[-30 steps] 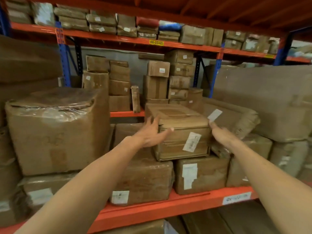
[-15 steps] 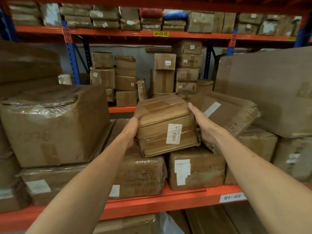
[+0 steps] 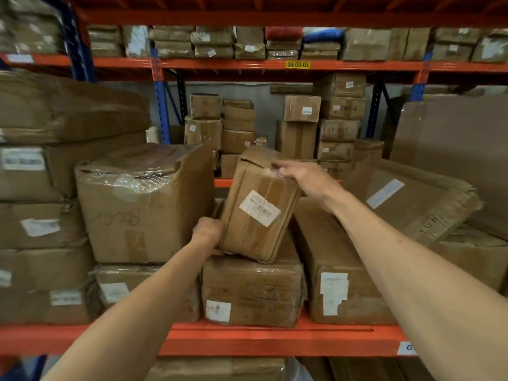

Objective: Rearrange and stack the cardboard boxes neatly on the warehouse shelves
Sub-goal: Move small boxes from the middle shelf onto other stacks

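Observation:
A small taped cardboard box (image 3: pixel 255 215) with a white label stands tilted on end in the middle of the shelf. Its lower edge rests on a flat taped box (image 3: pixel 250 292) beneath it. My left hand (image 3: pixel 207 235) grips its lower left corner. My right hand (image 3: pixel 305 176) holds its upper right corner from above. A large plastic-wrapped box (image 3: pixel 143 204) stands just to the left. A long box (image 3: pixel 341 268) lies just to the right.
An orange shelf beam (image 3: pixel 275 339) runs along the front edge. Stacked boxes (image 3: pixel 41 188) fill the left side. A slanted flat carton (image 3: pixel 409 199) and a big carton (image 3: pixel 456 144) crowd the right. More box stacks (image 3: pixel 319 127) stand on the rack behind.
The small box has been lifted off the long box, turned from lying flat to standing tilted on end, and moved left. My left hand dropped to its lower corner; my right rose to its top.

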A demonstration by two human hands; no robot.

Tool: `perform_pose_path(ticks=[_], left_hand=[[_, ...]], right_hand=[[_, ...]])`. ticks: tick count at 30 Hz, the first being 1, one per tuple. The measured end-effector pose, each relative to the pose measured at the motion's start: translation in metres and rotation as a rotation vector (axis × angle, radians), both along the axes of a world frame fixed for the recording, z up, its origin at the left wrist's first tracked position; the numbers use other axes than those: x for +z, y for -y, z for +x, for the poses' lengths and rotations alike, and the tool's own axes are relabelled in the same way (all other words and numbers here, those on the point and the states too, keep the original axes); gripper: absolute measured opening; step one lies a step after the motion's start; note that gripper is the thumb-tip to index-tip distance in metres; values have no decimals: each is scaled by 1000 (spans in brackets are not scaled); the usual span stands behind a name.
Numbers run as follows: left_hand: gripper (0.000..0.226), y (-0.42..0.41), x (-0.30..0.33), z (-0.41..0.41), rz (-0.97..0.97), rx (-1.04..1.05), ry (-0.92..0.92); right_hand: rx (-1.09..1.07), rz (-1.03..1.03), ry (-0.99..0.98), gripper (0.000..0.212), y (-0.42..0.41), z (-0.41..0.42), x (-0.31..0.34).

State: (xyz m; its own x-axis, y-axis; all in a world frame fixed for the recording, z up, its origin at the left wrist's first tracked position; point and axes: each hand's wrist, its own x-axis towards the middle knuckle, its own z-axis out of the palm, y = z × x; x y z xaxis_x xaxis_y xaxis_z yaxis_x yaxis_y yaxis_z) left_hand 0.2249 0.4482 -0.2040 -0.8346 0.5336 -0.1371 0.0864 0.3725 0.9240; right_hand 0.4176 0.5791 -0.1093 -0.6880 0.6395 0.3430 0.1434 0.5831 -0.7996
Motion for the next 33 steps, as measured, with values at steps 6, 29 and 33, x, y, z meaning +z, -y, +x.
perform_pose_path(ticks=[6,29,33], left_hand=[[60,29,33,-18,5,-145,-633],[97,45,130,-11,-665,-359,-1495],[109,42,119,-11,-536,-450,-1209]], right_hand=[[-38,-298,-27,125,8,-53,-36],[88,-249,-21,137,38,-77,-104],[-13,-213,20,114,47,-66,-104]])
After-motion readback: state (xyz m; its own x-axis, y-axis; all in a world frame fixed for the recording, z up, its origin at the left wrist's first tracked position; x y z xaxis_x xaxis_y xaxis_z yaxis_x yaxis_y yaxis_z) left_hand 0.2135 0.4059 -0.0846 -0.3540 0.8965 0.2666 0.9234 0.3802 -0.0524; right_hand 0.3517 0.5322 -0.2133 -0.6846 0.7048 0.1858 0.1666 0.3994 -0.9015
